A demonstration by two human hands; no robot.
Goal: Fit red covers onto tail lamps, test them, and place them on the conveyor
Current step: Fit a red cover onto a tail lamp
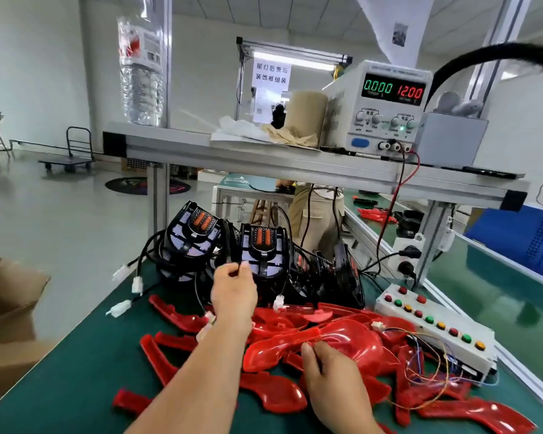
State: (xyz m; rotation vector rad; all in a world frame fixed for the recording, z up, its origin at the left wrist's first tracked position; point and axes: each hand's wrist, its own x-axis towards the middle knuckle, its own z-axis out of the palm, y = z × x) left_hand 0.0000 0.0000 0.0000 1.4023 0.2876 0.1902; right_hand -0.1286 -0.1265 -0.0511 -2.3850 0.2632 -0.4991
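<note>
**Clearances.** The green bench mat (76, 371) lies bare at lower left, bounded by a cardboard box (10, 308) at the left edge. A shelf (264, 158) spans mid-frame above the lamps. The conveyor (489, 296) runs up the right side, beyond the button box (436, 327).

**Hands.**
- The left hand (232, 292), at centre, has its fingers curled and pinches a thin black lead (239, 265) in front of a tail lamp (264, 245).
- The right hand (329, 380), at lower centre, has its thumb on the rim of a red cover (336, 343) and grips it atop the heap of covers.

**Obstructed.** The further lamps crowd behind and partly mask one another. The bottom edge cuts off the heap.

**Markings.** The power supply (386, 108), at upper right, reads 0.000 and 12.00. The characters on the hanging sign (271, 73) are too blurred to read.
</note>
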